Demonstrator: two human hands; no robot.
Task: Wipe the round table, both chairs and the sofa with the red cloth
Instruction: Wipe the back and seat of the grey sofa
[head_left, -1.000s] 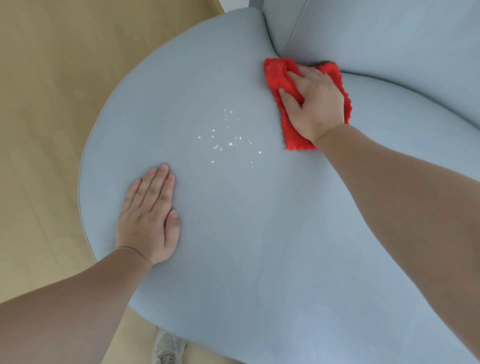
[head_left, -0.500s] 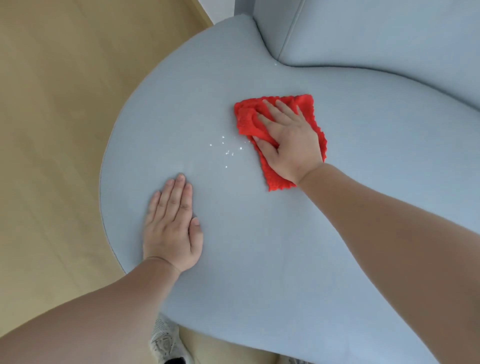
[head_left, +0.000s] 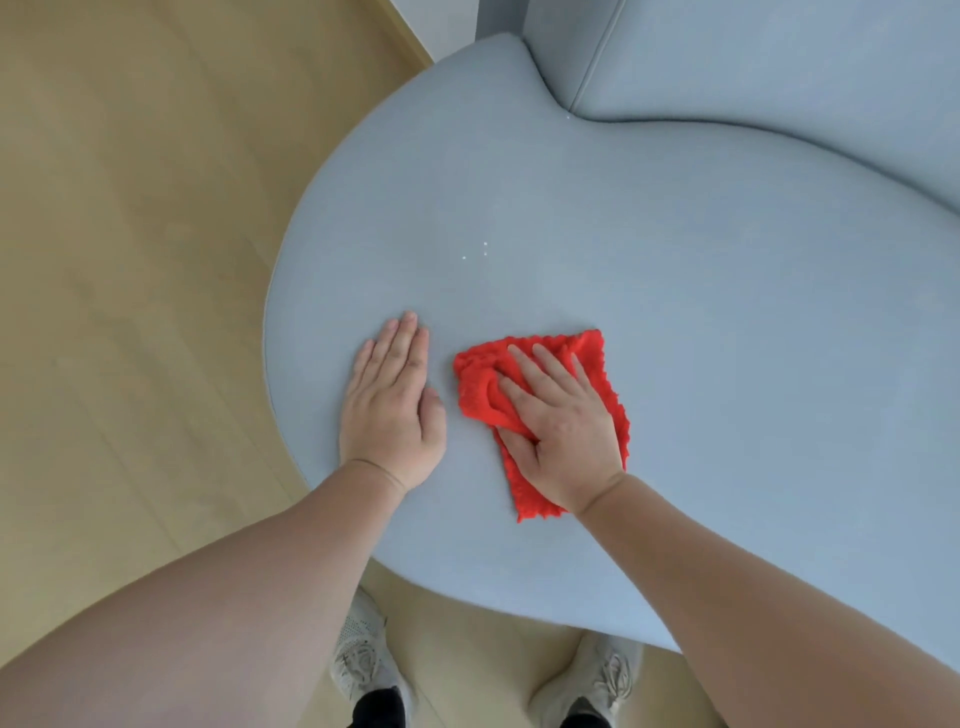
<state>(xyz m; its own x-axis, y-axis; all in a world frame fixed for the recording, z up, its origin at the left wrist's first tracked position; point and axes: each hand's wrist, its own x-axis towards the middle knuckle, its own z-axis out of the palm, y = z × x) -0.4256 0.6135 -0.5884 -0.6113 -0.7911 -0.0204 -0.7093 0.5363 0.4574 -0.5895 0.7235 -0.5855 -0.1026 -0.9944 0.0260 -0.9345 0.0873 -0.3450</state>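
Observation:
The pale blue sofa seat (head_left: 675, 270) fills most of the view, its rounded end toward me. My right hand (head_left: 561, 431) lies flat on the red cloth (head_left: 480, 392), fingers straight, pressing it onto the seat near the front edge. The cloth is bunched up on its left side. My left hand (head_left: 392, 410) rests flat on the seat just left of the cloth, fingers together. Three small white specks (head_left: 480, 250) remain on the fabric beyond both hands.
The sofa backrest (head_left: 779, 52) rises at the top right. Light wooden floor (head_left: 130, 260) lies to the left and under the seat's front edge. My two feet in pale trainers (head_left: 363, 660) stand close to the sofa's front.
My right hand has dragged the red cloth from the back of the seat toward me, across the patch of white specks; far fewer specks show now. My left hand stays flat on the seat.

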